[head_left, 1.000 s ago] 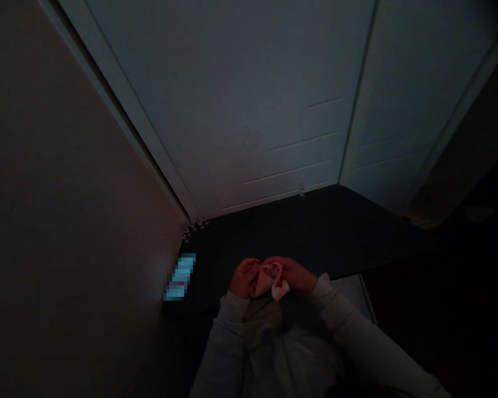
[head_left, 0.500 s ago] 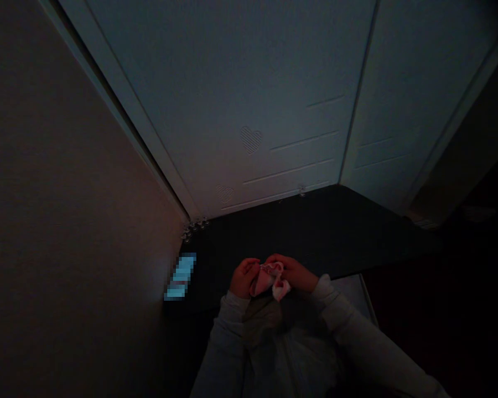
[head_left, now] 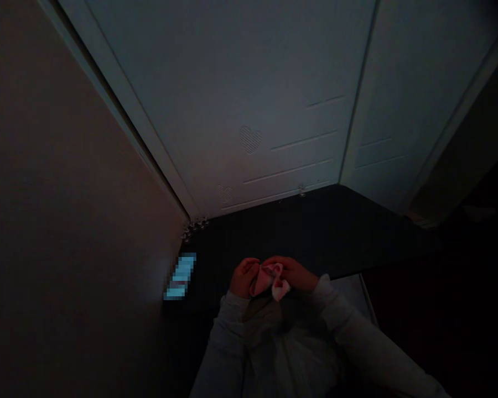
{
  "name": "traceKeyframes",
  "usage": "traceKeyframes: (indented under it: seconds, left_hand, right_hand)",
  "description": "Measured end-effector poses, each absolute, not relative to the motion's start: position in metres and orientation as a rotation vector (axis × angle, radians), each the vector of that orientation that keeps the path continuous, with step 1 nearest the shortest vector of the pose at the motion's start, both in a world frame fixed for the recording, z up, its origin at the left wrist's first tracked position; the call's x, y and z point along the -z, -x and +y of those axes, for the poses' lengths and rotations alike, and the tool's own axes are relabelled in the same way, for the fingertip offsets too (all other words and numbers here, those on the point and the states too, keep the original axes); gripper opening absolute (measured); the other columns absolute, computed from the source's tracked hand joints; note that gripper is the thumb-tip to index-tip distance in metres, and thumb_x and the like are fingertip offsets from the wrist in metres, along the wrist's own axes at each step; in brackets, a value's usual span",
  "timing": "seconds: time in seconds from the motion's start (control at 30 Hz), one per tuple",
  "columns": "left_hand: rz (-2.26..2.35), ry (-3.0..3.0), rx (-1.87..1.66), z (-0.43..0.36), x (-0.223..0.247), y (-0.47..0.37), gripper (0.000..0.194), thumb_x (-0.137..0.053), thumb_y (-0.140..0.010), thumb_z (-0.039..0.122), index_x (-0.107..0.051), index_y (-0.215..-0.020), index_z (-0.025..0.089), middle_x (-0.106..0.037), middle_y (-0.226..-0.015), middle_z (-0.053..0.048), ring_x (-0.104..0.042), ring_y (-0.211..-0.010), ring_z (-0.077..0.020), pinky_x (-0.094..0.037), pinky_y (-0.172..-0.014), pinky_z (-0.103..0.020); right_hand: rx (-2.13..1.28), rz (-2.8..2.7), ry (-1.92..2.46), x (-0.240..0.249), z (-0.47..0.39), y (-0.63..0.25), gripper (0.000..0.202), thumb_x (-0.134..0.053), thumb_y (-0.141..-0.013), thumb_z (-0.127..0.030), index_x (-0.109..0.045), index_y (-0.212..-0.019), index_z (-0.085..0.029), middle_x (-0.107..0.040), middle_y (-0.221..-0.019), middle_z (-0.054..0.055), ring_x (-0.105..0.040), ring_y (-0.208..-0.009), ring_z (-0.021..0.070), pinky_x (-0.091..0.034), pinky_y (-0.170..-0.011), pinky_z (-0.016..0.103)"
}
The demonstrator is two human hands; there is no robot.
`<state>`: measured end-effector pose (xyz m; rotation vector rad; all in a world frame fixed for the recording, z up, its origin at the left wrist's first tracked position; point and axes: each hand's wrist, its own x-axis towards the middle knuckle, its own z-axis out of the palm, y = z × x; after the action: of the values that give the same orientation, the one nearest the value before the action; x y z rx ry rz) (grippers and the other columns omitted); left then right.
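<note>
Pink and white cloth (head_left: 262, 282) is bunched up between my two hands, near the front edge of a dark table. My left hand (head_left: 244, 278) grips its left side with the fingers curled. From the right, my right hand (head_left: 294, 273) has its fingers closed on the upper part of the cloth. A loose fold hangs down between the hands. Dim light hides the finer detail of the fingertips.
On the dark table (head_left: 315, 232), a lit, pixelated phone-like screen (head_left: 181, 276) lies at the left. Several small clear objects (head_left: 194, 225) stand in the back left corner, and another clear one (head_left: 301, 190) by the white panel (head_left: 216, 110).
My right hand's fingers have shifted slightly left over the top of the cloth, and its upper edge looks more folded. My left hand has hardly moved.
</note>
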<state>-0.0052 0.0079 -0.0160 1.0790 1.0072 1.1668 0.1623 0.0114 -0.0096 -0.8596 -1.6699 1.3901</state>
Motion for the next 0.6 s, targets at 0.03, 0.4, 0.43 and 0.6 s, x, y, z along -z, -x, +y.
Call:
traceKeyframes:
  seconds: [0.03,0.4,0.43,0.6]
  left_hand:
    - [1.01,-1.088,-1.168,0.008,0.016,0.005,0.029,-0.063,-0.059,0.033,-0.055,-0.081,0.015,-0.055,-0.06,0.002,-0.049,-0.053,-0.008,-0.036,-0.053,-0.02]
    - [1.041,-1.076,-1.207,0.01,0.021,0.005,0.033,-0.062,-0.059,0.037,-0.055,-0.082,0.014,-0.053,-0.057,0.002,-0.046,-0.05,-0.0074,-0.035,-0.05,-0.02]
    - [1.041,-1.074,-1.207,0.01,0.021,0.005,0.033,-0.062,-0.059,0.037,-0.055,-0.082,0.014,-0.053,-0.058,0.002,-0.046,-0.05,-0.0073,-0.035,-0.05,-0.02]
    - [1.003,-1.099,-1.205,0.011,0.023,0.006,0.03,-0.062,-0.06,0.035,-0.055,-0.081,0.015,-0.054,-0.061,0.002,-0.047,-0.053,-0.0075,-0.036,-0.052,-0.02]
  right_hand:
    - [-1.386,-1.667,0.866,0.009,0.011,-0.162,0.034,-0.044,-0.059,-0.006,-0.059,-0.088,-0.015,-0.06,-0.083,0.002,-0.053,-0.07,0.0121,-0.04,-0.06,0.021]
    - [-1.236,-1.593,0.974,0.019,0.014,-0.162,0.03,-0.048,-0.06,-0.008,-0.054,-0.088,-0.017,-0.056,-0.078,-0.001,-0.051,-0.069,0.0118,-0.04,-0.059,0.02]
    - [-1.236,-1.606,0.987,0.018,0.014,-0.163,0.027,-0.048,-0.06,-0.009,-0.055,-0.085,-0.017,-0.056,-0.075,-0.001,-0.05,-0.067,0.0115,-0.039,-0.057,0.02]
    - [-1.268,-1.616,0.934,0.013,0.012,-0.165,0.026,-0.046,-0.063,-0.011,-0.058,-0.086,-0.016,-0.059,-0.081,0.002,-0.052,-0.072,0.0137,-0.041,-0.063,0.023]
